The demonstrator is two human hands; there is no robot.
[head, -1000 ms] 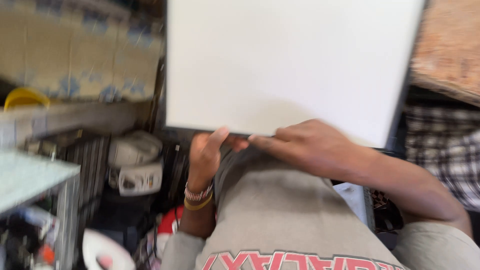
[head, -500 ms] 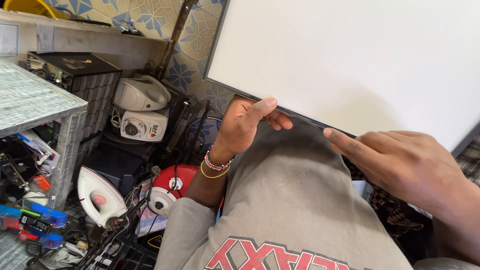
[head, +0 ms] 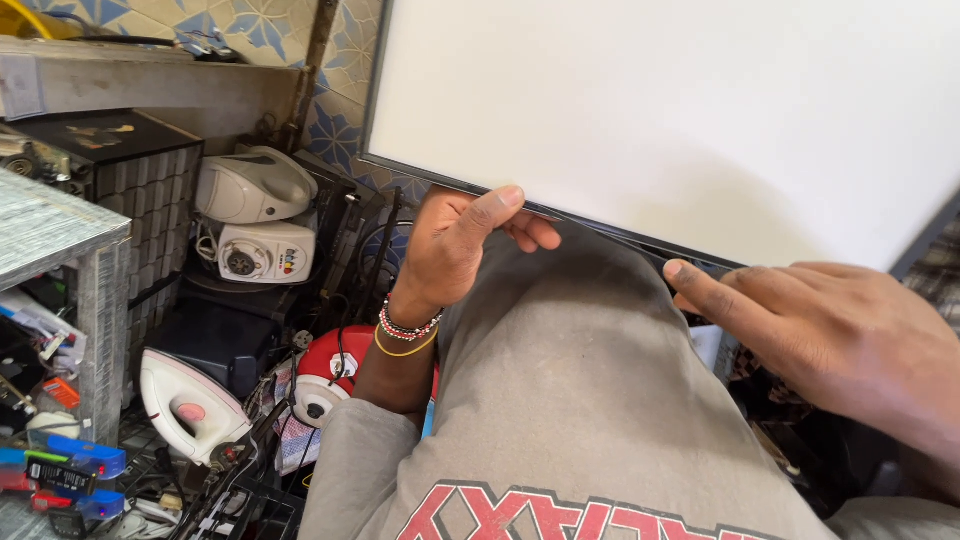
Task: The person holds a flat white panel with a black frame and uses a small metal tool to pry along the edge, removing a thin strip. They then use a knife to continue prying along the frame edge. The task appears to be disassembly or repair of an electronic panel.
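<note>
We've got a large flat white panel (head: pixel 660 120) w/ a thin dark frame, prob. a display panel or backlight sheet, though we can't tell which. It's tilted up and resting w/ its lower edge across our lap, on the grey shirt (head: pixel 570 400) w/ red print at the bottom.

Our left hand (head: pixel 455 250) is at the panel's lower edge near the left corner: thumb up over the front of the frame, fingers curled under and behind it, so it's closed on the edge. Beaded bracelets and a yellow band sit on that wrist. Our right hand (head: pixel 830 335) lies further right along the same edge, fingers together and stretched flat, index fingertip touching the dark frame strip. It's pressing or feeling along the rim, not wrapped round it; no clamp there as far as we see.

Progress, as we judge it: panel is up and steadied on the lap, both hands on the bottom rim. Frame looks seated on the panel along the part we can see; no gap, no tool in either hand. So the work on that edge seems barely begun.

Around us, left side: a white iron (head: pixel 185 405) on the floor, a red round appliance (head: pixel 335 375) just beside our left forearm, two white appliances (head: pixel 255 215) stacked further back, and a blue-patterned tiled wall (head: pixel 240 30).
</note>
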